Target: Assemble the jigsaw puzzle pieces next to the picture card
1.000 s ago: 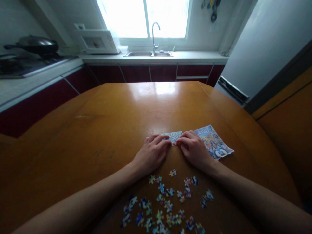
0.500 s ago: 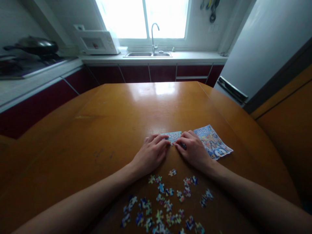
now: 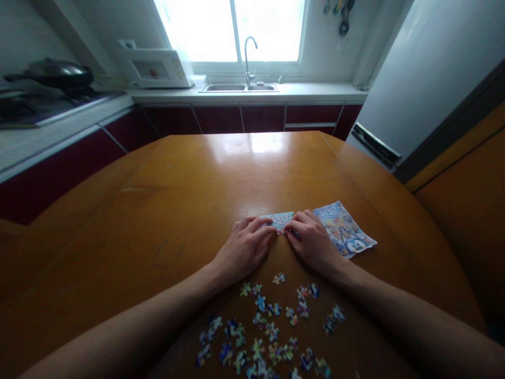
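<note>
A partly joined jigsaw puzzle (image 3: 281,220) in pale blue, with white lettering and a little red along its near edge, lies flat on the wooden table. My left hand (image 3: 252,238) covers its left end, fingers bent and tips on the joined pieces. From the other side my right hand (image 3: 311,237) grips the right end, with thumb and fingertips close together at the near edge. Any single piece under those fingertips is hidden. Loose puzzle pieces (image 3: 272,331) are scattered on the table between my forearms, one small cluster (image 3: 279,278) lying nearest the hands.
Just right of my right hand lies a creased picture sheet (image 3: 347,231) with matching blue lettering. The brown table (image 3: 189,179) stretches to a counter with a sink (image 3: 224,88) and microwave (image 3: 158,68). A fridge (image 3: 426,68) stands at the right.
My left fingertips have shifted slightly right along the puzzle's near edge. The right hand's fingers have drawn in a little. Loose pieces and picture sheet stay put.
</note>
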`<state>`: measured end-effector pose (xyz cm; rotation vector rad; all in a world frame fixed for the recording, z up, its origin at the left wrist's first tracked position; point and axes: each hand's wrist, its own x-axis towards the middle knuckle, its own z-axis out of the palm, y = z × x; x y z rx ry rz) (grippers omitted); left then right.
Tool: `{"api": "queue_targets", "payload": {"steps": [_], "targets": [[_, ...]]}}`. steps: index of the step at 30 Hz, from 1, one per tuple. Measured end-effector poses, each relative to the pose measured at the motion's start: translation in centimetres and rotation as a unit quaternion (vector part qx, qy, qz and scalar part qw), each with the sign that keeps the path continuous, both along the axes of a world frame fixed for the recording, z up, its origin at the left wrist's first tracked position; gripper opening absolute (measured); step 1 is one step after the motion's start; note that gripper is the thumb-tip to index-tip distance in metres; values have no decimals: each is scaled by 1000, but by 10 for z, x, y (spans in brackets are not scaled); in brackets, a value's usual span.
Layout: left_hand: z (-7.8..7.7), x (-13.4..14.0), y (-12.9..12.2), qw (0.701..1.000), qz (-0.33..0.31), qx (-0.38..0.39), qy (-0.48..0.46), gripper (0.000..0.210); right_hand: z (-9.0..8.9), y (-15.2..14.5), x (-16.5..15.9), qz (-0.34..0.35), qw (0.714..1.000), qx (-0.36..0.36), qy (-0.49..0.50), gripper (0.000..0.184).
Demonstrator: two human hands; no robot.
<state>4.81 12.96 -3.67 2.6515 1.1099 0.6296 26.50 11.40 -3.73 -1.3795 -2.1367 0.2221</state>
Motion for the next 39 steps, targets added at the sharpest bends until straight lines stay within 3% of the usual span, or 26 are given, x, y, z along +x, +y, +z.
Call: {"api": "queue_targets", "payload": {"steps": [12,20,30,39], "targets": [[0,0,0,1000,1,1,10,28,-2,0,-1,-11,1000,12,8,12],[-1,-2,-3,999,29,-6,-26,27,-5,8,13,-86,993,28,74,28],[2,-2,-4,1000,1,12,12,30,-11,9,12,-42,992,20,119,33],[0,-2,-4,1000,6,9,8,29,-9,6,9,31,997,10,73,30]]}}
